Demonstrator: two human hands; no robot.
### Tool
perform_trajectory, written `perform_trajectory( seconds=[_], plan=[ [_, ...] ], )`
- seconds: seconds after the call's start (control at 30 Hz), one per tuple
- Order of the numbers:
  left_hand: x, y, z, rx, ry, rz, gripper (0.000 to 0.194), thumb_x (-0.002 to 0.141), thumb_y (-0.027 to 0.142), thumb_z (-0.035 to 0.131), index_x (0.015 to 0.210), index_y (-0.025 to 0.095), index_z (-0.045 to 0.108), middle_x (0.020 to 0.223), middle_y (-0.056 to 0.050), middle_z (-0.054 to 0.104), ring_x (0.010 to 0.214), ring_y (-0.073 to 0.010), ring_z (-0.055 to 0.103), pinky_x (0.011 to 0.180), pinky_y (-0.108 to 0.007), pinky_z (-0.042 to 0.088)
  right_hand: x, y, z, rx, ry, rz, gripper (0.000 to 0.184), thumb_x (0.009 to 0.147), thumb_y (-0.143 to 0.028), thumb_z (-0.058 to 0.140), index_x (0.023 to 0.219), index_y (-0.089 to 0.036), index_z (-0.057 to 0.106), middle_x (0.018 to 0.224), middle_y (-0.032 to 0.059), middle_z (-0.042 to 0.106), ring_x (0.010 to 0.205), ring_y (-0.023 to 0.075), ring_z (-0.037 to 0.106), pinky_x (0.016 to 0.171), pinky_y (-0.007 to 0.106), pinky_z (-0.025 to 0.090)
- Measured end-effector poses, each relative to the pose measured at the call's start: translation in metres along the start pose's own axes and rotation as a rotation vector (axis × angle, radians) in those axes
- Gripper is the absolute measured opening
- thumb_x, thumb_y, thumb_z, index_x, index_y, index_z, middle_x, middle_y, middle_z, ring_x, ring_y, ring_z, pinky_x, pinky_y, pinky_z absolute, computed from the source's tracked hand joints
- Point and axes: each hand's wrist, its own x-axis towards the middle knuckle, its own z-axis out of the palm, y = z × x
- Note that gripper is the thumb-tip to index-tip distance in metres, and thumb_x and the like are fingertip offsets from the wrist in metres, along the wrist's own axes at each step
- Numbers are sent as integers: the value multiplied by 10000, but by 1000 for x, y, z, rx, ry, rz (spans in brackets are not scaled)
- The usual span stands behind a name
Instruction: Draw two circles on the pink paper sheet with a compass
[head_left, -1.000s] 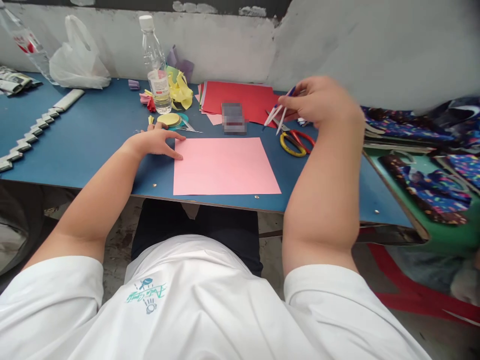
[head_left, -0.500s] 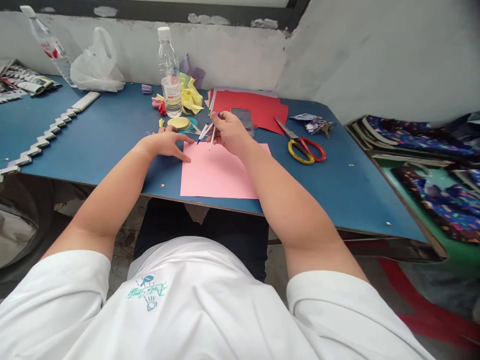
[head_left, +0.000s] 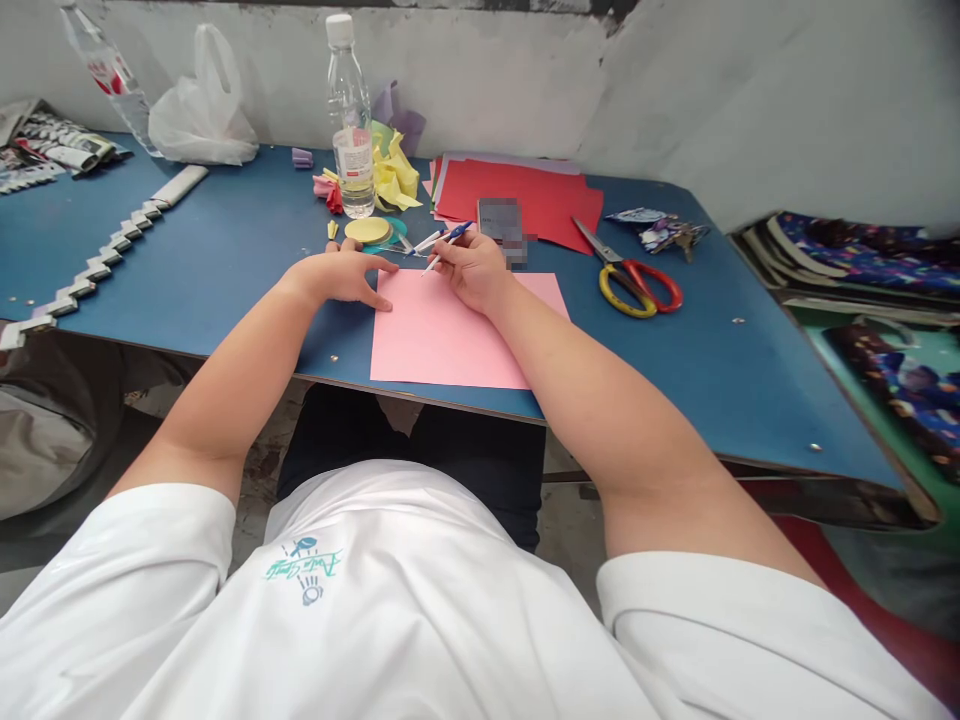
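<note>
A pink sheet of paper (head_left: 442, 335) lies flat at the near edge of the blue table (head_left: 225, 250). My left hand (head_left: 341, 277) rests flat beside the sheet's top left corner, fingers stretched out and touching its edge. My right hand (head_left: 472, 268) sits on the sheet's top edge, closed on two white pens with blue caps (head_left: 444, 237) that point up and to the left.
Scissors with yellow and red handles (head_left: 630, 270) lie to the right. Behind the sheet are a stack of red paper (head_left: 540, 195), a phone (head_left: 501, 218), a water bottle (head_left: 351, 130), yellow paper discs (head_left: 367, 230) and scraps. A folded white paper chain (head_left: 112, 245) runs along the left.
My right hand carried the pens from near the scissors leftward to the pink sheet's top edge. My left hand stayed put. The view shifted slightly.
</note>
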Motion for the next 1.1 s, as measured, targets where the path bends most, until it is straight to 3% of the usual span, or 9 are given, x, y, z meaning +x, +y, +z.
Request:
perform_trajectory(
  seconds=[0.2,0.27,0.43,0.6,0.77,0.87,0.93,1.03,1.1],
  plan=[
    [-6,3,0,10,48,-7,992,904,826,944,1808,507,691,1851,-74,580,1753,-569,430,1430,-606,461,3,8,-7,-2,-97,-67,856,525,-771,1251,976,-268,725,907,-43,753,888,166,803,798,279,724],
    [-6,2,0,9,36,-19,993,901,827,937,1810,513,688,1872,-67,560,1742,-553,458,1429,-606,465,3,8,-7,-24,-91,-70,906,483,-861,1210,962,-268,721,890,-37,762,865,173,809,768,286,734],
    [-6,0,-2,20,12,-27,1040,875,843,937,1828,536,656,1912,-51,517,1770,-541,434,1427,-617,468,2,11,-5,-101,-46,-118,921,581,-979,1117,969,-282,656,908,-19,790,825,190,832,715,309,753],
    [-7,0,-3,15,-5,-16,1052,868,831,945,1834,548,639,1904,-40,526,1783,-557,400,1418,-642,471,4,12,-4,-172,22,-195,999,546,-1028,1095,968,-308,546,863,-53,711,810,224,853,681,345,744],
    [-2,-3,0,-3,3,0,1079,858,869,953,1838,549,633,1914,-60,492,1776,-567,403,1423,-669,456,4,-9,7,-413,-23,-353,919,766,-1112,929,999,-326,515,897,-27,712,816,240,850,705,392,732],
    [1,-4,2,-22,0,-2,1093,847,870,961,1839,549,633,1934,-58,466,1790,-591,373,1440,-690,431,8,-35,23,-580,-14,-441,787,959,-1013,875,982,-335,477,801,-40,659,736,232,808,707,405,722],
    [1,-4,1,-23,-6,-2,1084,850,869,957,1837,559,633,1933,-46,474,1798,-593,357,1445,-693,423,13,-52,34,-658,-15,-484,720,1011,-903,895,950,-337,454,775,-45,639,669,240,775,666,431,707],
    [-1,-4,1,-20,0,2,1071,849,867,959,1826,557,647,1919,-42,501,1789,-575,379,1434,-674,437,19,-62,47,-644,-38,-478,725,928,-815,1022,951,-352,464,854,-39,687,636,241,735,578,444,660],
    [-3,-4,1,-24,8,2,1081,839,864,967,1823,542,656,1912,-51,513,1778,-563,400,1431,-655,446,21,-57,49,-580,-50,-455,767,895,-845,1041,985,-346,466,905,-38,701,615,208,700,518,413,610]
  ],
)
